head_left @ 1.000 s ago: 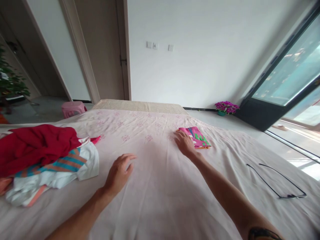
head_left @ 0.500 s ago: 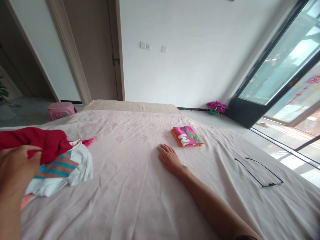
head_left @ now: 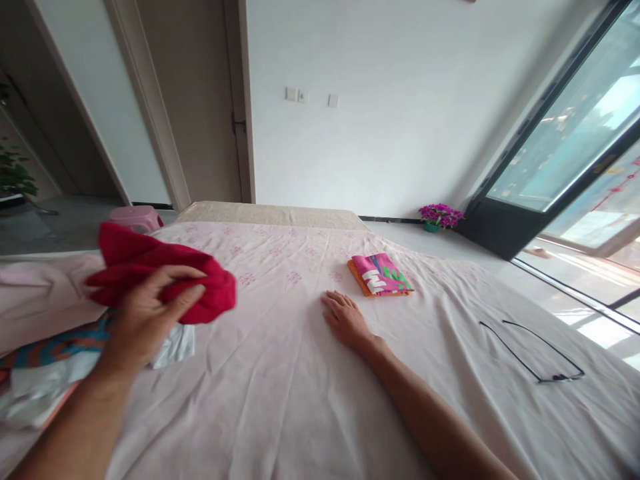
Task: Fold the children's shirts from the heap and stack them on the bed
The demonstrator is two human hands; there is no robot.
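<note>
A bunched red garment (head_left: 165,267) is gripped between the thumb and fingers of my left hand (head_left: 150,313), lifted over the left part of the bed. What kind of garment it is, I cannot tell. Beneath and behind that hand lies a heap of clothes: a white piece with a blue and brown print (head_left: 60,347) and a pale pink cloth (head_left: 45,293). My right hand (head_left: 347,321) rests flat on the sheet, fingers stretched out and holding nothing. Just beyond it sits a folded pink and orange stack of clothes (head_left: 383,275).
Black-framed glasses (head_left: 537,353) lie on the light pink sheet (head_left: 280,400) at the right. Past the bed are a pink stool (head_left: 136,217), a pot of purple flowers (head_left: 440,217), a white wall with switches, and a glass door (head_left: 555,140).
My left hand has moved right with the red garment, pulling it up off the heap and uncovering the pale pink cloth. My right hand has stayed in place on the sheet.
</note>
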